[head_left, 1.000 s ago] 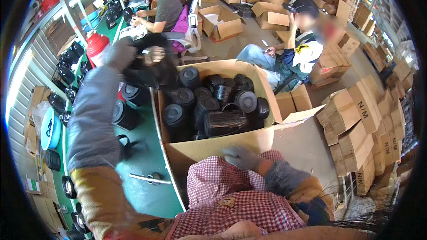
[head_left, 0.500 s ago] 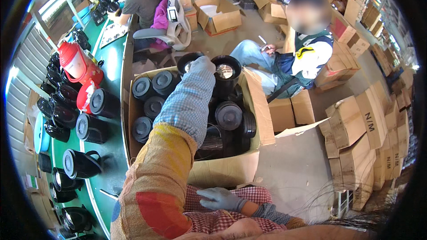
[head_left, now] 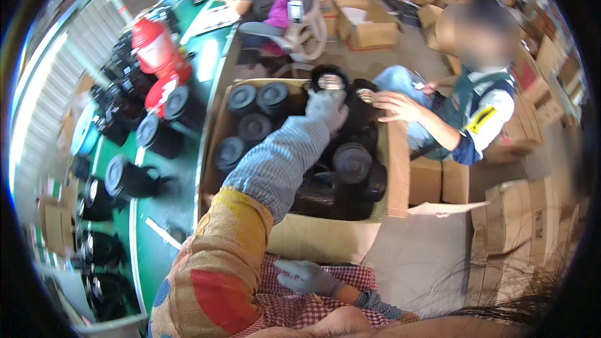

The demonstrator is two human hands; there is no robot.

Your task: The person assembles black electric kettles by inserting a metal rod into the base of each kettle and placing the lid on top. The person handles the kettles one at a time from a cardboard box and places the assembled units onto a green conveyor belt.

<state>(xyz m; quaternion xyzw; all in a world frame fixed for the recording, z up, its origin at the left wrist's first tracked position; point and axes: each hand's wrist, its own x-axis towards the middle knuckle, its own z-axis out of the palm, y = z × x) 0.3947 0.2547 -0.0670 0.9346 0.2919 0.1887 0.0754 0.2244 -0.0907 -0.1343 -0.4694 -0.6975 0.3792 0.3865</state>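
My left hand (head_left: pixel 328 111), in a grey glove, reaches over the cardboard box (head_left: pixel 319 235). Its fingers appear closed at the near side of an open-topped black jug (head_left: pixel 329 74) with a shiny metal inside; motion blur softens the grip. Just right of it stands a second open black jug (head_left: pixel 363 103), with a co-worker's bare hand (head_left: pixel 400 106) at its rim. Several lidded black jugs (head_left: pixel 255 126) stand upright in the box, and others lie near its front. My right hand (head_left: pixel 307 276), also gloved, rests open against my red checked apron (head_left: pixel 275 305), holding nothing.
Left of the box runs a green workbench (head_left: pixel 153 203) with several black jugs (head_left: pixel 128 176) and a red-and-white container (head_left: pixel 153 47). The co-worker (head_left: pixel 482 87) sits beyond the box's right side. Stacked cartons (head_left: pixel 513 225) stand at the right, open cartons (head_left: pixel 369 22) behind.
My view has shifted, so the scene sits further right. The co-worker has stretched a hand to the right-hand open jug. My left hand stays by the open jugs; my right hand has hardly moved.
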